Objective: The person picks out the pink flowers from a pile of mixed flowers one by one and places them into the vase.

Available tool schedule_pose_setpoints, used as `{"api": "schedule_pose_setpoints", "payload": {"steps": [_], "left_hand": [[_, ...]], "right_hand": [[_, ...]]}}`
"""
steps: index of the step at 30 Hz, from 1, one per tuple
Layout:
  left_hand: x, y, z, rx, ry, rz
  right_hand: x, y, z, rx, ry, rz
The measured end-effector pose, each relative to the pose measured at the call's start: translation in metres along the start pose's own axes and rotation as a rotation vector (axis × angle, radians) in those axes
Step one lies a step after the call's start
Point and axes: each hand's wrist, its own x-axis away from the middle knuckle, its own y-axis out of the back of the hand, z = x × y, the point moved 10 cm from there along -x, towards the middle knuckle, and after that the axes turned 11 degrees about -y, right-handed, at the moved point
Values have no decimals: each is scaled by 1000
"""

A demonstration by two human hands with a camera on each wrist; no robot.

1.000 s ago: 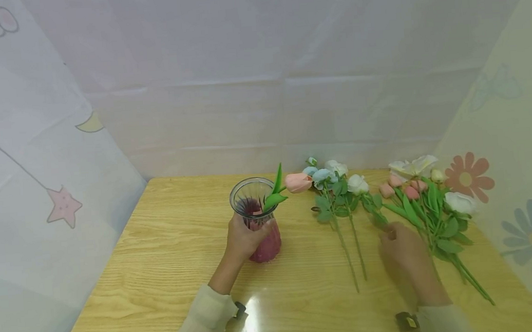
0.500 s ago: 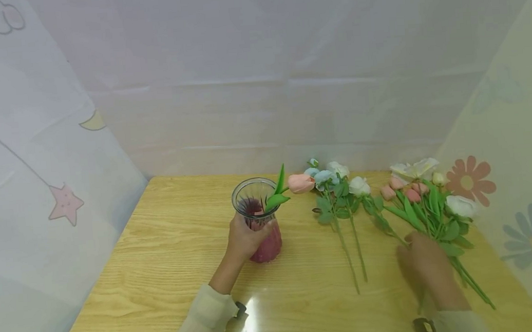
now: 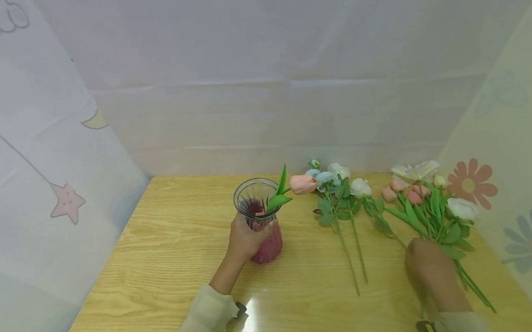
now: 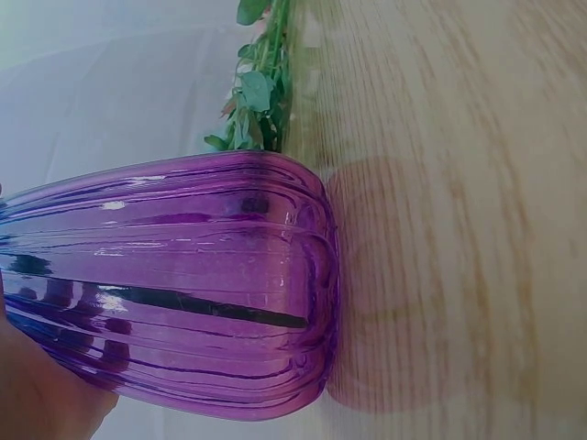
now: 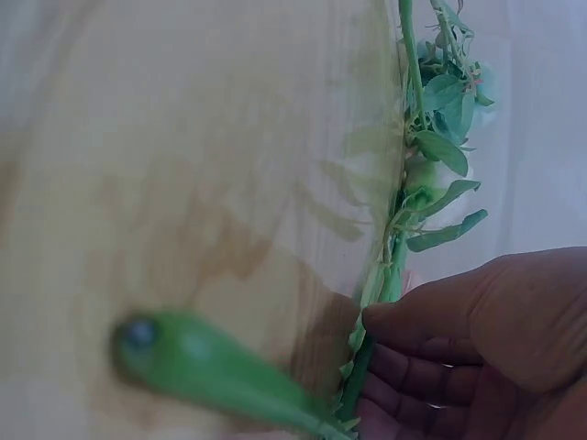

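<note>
Left hand (image 3: 245, 239) grips the vase (image 3: 262, 223); right hand (image 3: 428, 273) fingers (blurred) curl round a stem (image 5: 381, 293).

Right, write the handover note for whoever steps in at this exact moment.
Left hand: grips the ribbed purple glass vase, upright on the wooden table.
Right hand: fingers curled at a green stem in the mixed flower bunch at the table's right; a firm grip cannot be confirmed.
Done: one pink tulip stands in the vase.
Left: two blue-and-white rose stems lying mid-table, plus the right-hand bunch, remain outside the vase.
</note>
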Motion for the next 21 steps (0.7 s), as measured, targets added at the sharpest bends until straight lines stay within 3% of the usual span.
{"api": "schedule_pose_setpoints", "payload": {"steps": [14,21], "left_hand": [[0,0,1,0,6,-3],[0,1,0,-12,2,-3]], "right_hand": [[-12,-3,-2,33,30,0],[-4,10,7,-26,61,-45]]}}
